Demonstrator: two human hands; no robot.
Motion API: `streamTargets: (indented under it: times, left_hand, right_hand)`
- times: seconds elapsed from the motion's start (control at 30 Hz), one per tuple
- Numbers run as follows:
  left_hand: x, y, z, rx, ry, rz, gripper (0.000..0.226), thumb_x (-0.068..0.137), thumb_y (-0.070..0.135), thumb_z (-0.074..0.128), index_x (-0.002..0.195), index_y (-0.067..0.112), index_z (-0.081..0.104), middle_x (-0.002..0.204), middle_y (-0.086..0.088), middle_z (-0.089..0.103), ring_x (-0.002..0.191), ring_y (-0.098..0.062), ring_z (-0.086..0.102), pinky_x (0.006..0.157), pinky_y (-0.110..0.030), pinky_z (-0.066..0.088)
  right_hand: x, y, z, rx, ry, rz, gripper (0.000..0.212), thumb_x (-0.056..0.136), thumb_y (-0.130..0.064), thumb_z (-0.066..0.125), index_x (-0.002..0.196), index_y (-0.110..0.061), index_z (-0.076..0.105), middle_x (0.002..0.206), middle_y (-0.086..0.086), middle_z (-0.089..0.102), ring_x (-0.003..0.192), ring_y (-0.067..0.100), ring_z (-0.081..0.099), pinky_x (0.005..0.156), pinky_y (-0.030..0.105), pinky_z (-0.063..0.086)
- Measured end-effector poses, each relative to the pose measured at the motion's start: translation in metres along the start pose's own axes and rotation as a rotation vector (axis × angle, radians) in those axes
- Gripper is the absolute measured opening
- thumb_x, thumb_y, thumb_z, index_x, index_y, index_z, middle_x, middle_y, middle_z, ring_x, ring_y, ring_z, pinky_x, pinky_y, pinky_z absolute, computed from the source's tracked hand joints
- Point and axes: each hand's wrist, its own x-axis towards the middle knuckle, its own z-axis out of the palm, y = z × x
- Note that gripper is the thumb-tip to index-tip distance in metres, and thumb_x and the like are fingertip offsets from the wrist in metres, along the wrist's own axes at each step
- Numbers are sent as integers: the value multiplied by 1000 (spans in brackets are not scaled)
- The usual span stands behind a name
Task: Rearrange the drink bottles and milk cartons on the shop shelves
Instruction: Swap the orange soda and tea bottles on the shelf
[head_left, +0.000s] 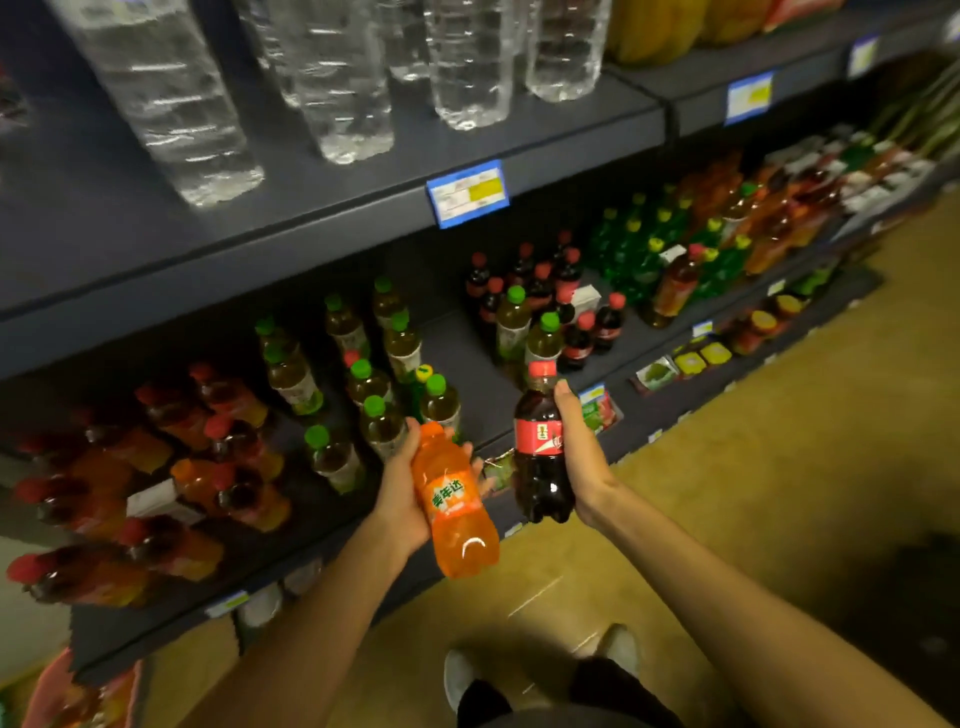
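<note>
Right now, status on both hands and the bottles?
Left hand grips orange soda bottle. Right hand grips cola bottle, upright. Both off the shelf; nothing blocking.

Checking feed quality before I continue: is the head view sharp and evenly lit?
Head view: dim overall; the orange soda bottle and cola bottle in the hands are sharp, the water bottles smear with blur, and wide-angle distortion bends the shelf edge.

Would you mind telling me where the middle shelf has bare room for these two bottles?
The middle shelf has a bare strip between the green-capped tea bottles and the cola bottles, running to the front edge. Left of it, the red-capped bottles crowd together. The left hand holds the orange soda; the right hand holds the cola.
</note>
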Motion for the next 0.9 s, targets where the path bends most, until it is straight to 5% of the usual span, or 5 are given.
streamTargets:
  times: [0.13, 0.37, 0.53, 0.67, 0.9]
  left_hand:
    - [31, -25, 60, 114, -69, -67, 47, 83, 58, 59, 95, 13, 66, 89, -14, 69, 86, -35, 68, 69, -50, 58]
    - [81, -92, 161, 217, -173, -171, 45, 86, 56, 58, 85, 12, 64, 77, -11, 63, 55, -26, 62, 52, -32, 55]
    - [111, -139, 193, 195, -283, -267, 47, 71, 59, 73, 82, 14, 62, 74, -7, 63, 55, -25, 62, 54, -32, 55]
    - [122, -154, 196, 169, -257, -285, 52, 68, 62, 78, 83, 15, 60, 76, -6, 63, 58, -24, 63, 56, -33, 55]
    - [132, -118, 191, 182, -196, -205, 49, 58, 46, 90, 83, 14, 64, 78, -9, 64, 60, -26, 64, 60, -35, 56]
  right_hand:
    - [2, -19, -60, 71, 81, -30, 92, 58, -85, 63, 105, -7, 71, 93, 19, 71, 87, 33, 68, 89, 51, 54]
    - [7, -39, -192, 58, 187, -38, 104, 43, -93, 64, 104, -9, 71, 92, 26, 69, 83, 34, 67, 86, 51, 53]
    - [9, -45, -270, 14, 173, -19, 96, 59, -89, 55, 106, -6, 69, 85, 25, 70, 74, 37, 68, 74, 48, 56]
    - [27, -51, -292, 40, 168, 31, 117, 36, -99, 59, 107, -7, 69, 91, 26, 70, 74, 39, 69, 66, 43, 57]
    - [79, -78, -275, -16, 56, 58, 110, 45, -88, 71, 113, -2, 64, 86, 19, 70, 77, 33, 68, 71, 40, 55]
